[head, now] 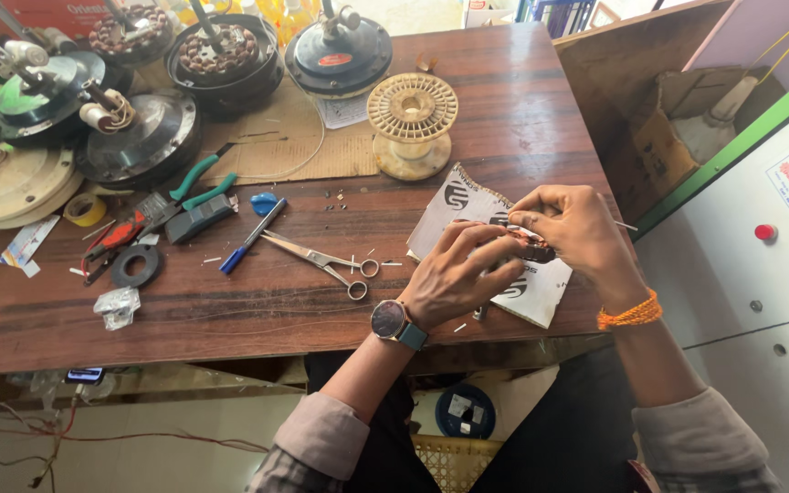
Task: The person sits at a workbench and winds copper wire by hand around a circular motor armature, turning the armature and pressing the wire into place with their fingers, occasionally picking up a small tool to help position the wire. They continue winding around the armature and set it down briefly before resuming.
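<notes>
Your left hand and right hand pinch a small coppery part, mostly hidden by fingers, over white card on the tabletop.

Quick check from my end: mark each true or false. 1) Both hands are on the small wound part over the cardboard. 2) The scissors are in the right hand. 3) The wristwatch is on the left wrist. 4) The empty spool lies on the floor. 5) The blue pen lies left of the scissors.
1) True: the left hand and right hand both hold the small wound part above the cardboard piece.
2) False: the scissors lie on the wooden table, untouched.
3) True: the wristwatch is on the left wrist.
4) False: the spool stands on the table.
5) True: the blue pen lies left of them.
</notes>
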### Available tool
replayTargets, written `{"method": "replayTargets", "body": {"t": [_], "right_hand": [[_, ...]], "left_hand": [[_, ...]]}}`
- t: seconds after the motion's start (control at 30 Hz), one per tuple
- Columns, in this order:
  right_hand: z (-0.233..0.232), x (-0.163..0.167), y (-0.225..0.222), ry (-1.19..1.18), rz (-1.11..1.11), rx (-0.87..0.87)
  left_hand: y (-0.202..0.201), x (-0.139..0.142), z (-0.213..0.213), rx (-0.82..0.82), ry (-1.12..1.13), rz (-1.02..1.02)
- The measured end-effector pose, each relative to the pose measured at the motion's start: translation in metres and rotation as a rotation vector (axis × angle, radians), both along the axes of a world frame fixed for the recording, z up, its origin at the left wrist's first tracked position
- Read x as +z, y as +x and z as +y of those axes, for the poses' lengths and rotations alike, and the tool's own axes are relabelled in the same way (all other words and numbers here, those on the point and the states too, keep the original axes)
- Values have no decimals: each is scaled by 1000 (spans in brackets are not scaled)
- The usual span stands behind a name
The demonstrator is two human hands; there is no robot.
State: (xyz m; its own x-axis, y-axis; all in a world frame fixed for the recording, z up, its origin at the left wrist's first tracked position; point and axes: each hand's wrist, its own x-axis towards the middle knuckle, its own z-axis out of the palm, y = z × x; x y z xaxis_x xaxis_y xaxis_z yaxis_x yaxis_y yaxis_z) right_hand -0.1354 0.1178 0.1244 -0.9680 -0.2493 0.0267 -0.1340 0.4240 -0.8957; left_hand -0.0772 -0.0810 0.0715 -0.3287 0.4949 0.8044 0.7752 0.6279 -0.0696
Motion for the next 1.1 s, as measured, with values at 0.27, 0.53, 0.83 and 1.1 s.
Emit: {"method": "replayTargets", "body": {"t": [0.27,0.53,0.83,1.1], "right_hand": [[32,-10,18,54,227,-53],[43,-7,75,61,443,63],[18,-24,83,94,634,128],[8,-50,80,220,780,150]], "left_hand": [[-5,5,3,47,221,-227],[-3,4,-1,47,207,-246],[-4,4,-1,63,207,-236],[-4,-5,-5,-39,119,-144]]}}
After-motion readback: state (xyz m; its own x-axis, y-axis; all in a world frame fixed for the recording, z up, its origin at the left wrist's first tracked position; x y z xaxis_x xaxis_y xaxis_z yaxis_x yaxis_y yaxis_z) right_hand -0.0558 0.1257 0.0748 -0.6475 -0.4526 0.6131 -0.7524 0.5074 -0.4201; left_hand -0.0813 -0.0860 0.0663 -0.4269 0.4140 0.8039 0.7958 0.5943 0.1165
